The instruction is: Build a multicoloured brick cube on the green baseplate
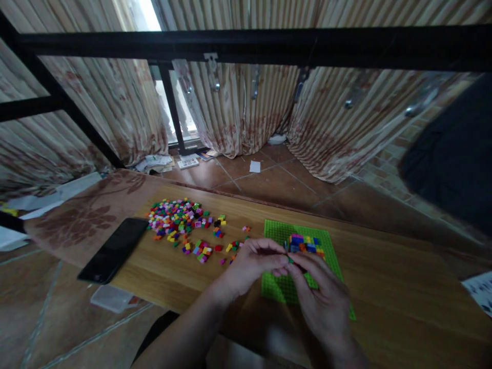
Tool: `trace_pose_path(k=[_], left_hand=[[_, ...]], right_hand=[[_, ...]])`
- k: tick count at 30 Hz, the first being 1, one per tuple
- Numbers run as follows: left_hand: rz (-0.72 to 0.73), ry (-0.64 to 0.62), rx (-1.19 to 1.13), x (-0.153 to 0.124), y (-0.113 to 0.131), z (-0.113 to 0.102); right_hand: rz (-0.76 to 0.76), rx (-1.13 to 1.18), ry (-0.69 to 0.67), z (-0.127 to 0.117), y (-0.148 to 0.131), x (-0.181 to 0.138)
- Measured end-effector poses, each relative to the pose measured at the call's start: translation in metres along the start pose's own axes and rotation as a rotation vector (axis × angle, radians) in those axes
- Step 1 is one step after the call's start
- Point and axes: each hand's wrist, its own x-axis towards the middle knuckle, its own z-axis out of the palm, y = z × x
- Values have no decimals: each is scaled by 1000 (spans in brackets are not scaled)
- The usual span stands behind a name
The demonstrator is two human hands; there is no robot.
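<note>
A bright green studded baseplate (279,230) lies on the wooden table (384,287), with a small block of coloured bricks (303,243) built on its far part. My left hand (253,264) and my right hand (321,300) meet over the plate's near part. Both have their fingertips pinched together round a tiny piece, too small to name. To the left lies a heap of small multicoloured bricks (177,218), with smaller scattered clusters (202,250) between the heap and the plate.
A black phone (113,249) lies at the table's left end. A clear plastic lid or box (112,298) sits on the tiled floor below it. A black metal frame (246,46) crosses overhead, curtains hang behind, and papers (161,163) lie on the floor.
</note>
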Motion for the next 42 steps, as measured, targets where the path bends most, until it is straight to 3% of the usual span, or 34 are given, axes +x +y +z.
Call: trace_pose_path(k=[5, 10, 15, 19, 22, 29, 35, 38, 42], left_hand=[[-145, 56, -131, -6, 4, -3], [-132, 72, -245, -7, 17, -10], [103, 258, -258, -4, 38, -32], [149, 410, -190, -2, 45, -46], [155, 468, -101, -2, 44, -47], [139, 359, 49, -2, 38, -37], [125, 265, 142, 0, 31, -31], [85, 166, 203, 2, 23, -25], [92, -8, 266, 1, 15, -15]], right_hand=[[-7, 12, 27, 3, -6, -2], [79, 37, 141, 5, -10, -2], [75, 57, -86, 29, -11, -9], [77, -17, -225, 54, -10, -16], [83, -70, -252, 65, -6, -18], [62, -40, -255, 68, -2, -15], [59, 30, -49, 47, -17, -6], [85, -20, 20, 37, -18, -3], [91, -86, 10, 27, -14, -2]])
